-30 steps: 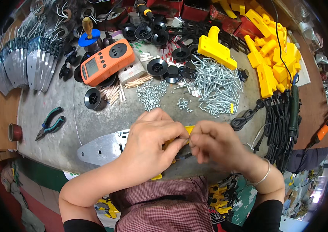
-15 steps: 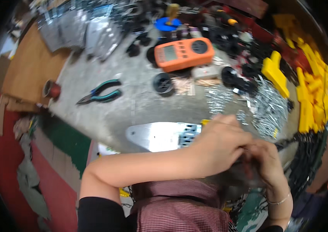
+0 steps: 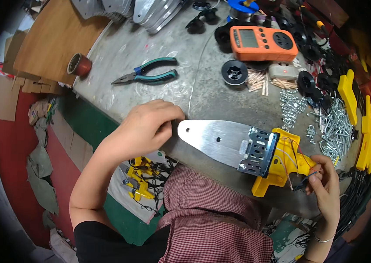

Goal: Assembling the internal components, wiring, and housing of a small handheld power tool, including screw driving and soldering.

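In the head view we see the left hand (image 3: 144,127) curled loosely, fingers bent, its fingertips resting at the rounded end of a flat metal plate (image 3: 214,138) that lies on the grey table (image 3: 150,94). It grips nothing. The plate's far end carries a perforated metal bracket (image 3: 257,152) joined to a yellow plastic housing (image 3: 284,160) with thin wires across it. Our right hand (image 3: 325,184) pinches those thin wires (image 3: 303,175) just beside the housing. Farther up the table lie green-handled pliers (image 3: 150,75), an orange meter (image 3: 263,42), a black spool (image 3: 234,72) and a heap of screws (image 3: 336,127).
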`<act>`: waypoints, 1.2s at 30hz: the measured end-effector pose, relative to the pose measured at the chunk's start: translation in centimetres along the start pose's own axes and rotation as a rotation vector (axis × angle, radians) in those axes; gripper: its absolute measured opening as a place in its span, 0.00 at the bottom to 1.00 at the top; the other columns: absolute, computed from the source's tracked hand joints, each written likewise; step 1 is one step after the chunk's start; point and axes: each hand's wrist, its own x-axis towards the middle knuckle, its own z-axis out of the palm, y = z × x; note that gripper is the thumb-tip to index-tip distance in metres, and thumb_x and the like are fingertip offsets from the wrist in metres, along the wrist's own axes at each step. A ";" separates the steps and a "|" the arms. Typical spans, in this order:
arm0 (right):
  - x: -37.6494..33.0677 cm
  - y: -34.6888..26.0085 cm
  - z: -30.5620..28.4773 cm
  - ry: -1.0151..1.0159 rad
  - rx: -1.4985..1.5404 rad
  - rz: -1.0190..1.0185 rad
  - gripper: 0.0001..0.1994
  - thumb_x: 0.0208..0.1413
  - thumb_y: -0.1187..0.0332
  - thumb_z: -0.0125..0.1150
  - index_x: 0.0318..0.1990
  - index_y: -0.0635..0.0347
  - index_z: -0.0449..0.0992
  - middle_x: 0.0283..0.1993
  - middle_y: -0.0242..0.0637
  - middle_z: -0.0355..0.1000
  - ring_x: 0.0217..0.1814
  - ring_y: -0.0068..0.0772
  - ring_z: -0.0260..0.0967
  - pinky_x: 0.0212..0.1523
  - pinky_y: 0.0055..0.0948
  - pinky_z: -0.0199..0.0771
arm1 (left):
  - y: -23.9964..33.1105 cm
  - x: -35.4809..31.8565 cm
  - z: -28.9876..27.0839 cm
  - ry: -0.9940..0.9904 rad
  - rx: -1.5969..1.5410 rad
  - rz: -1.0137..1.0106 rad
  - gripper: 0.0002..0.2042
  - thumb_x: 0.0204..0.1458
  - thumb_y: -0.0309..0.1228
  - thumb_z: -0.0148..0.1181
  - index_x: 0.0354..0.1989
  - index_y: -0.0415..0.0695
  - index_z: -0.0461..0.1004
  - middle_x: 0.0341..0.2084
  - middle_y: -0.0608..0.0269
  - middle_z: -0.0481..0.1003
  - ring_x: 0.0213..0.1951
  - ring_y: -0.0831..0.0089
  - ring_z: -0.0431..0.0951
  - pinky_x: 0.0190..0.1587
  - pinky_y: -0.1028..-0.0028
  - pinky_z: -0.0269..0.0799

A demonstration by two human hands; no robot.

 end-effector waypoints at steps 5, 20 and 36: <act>-0.3 -0.1 0.4 0.013 -0.020 0.008 0.20 0.58 0.73 0.57 0.57 0.67 0.64 0.34 0.29 0.62 0.28 0.15 0.61 0.29 0.16 0.64 | 0.8 -0.5 -0.3 -0.107 -0.267 -0.119 0.20 0.41 0.20 0.56 0.47 0.41 0.71 0.19 0.58 0.64 0.22 0.68 0.67 0.27 0.71 0.64; -0.6 -0.6 -0.4 0.097 -0.056 -0.044 0.19 0.58 0.70 0.61 0.55 0.66 0.67 0.35 0.27 0.63 0.28 0.14 0.62 0.26 0.14 0.64 | 0.6 -3.1 -1.2 -0.158 0.146 0.134 0.13 0.37 0.26 0.67 0.31 0.43 0.71 0.24 0.59 0.68 0.31 0.60 0.73 0.31 0.63 0.67; 23.3 -9.1 -5.3 0.398 -0.406 -0.741 0.33 0.51 0.78 0.59 0.66 0.45 0.62 0.43 0.38 0.74 0.39 0.24 0.71 0.46 0.25 0.72 | 6.4 5.7 0.8 0.203 0.036 0.381 0.06 0.44 0.23 0.65 0.30 0.41 0.74 0.21 0.61 0.72 0.23 0.60 0.74 0.27 0.68 0.69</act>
